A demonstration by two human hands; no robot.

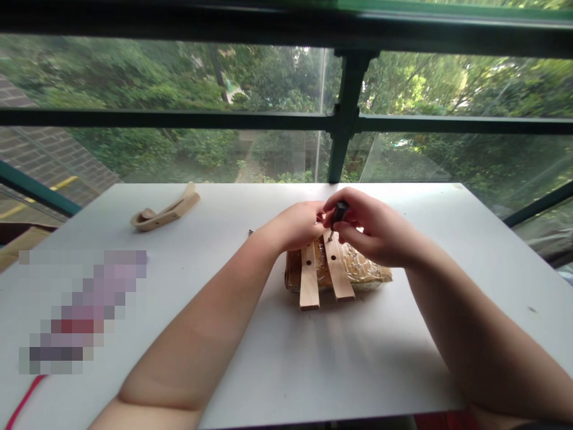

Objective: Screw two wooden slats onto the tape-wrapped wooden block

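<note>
My right hand [369, 230] is closed round the black handle of a small screwdriver [340, 210]. Its shaft points down to a screw [330, 239] at the upper hole of the right wooden piece [339, 272]. Beside that lies a second pale wooden piece [308, 279], with a dark hole in it. My left hand [302, 224] is closed at the far ends of the pieces; its fingertips are partly hidden, close to the screwdriver. Both pieces rest across a brown package [367, 266] wrapped in shiny clear plastic, their near ends jutting past its front edge.
A curved wooden part [165, 214] lies at the back left of the white table [250, 358]. Small metal hardware [250, 232] sits by my left wrist. A pixelated purple object [89, 310] with a red cord [24, 400] is at left. Glass panes with dark green bars [347, 89] stand behind.
</note>
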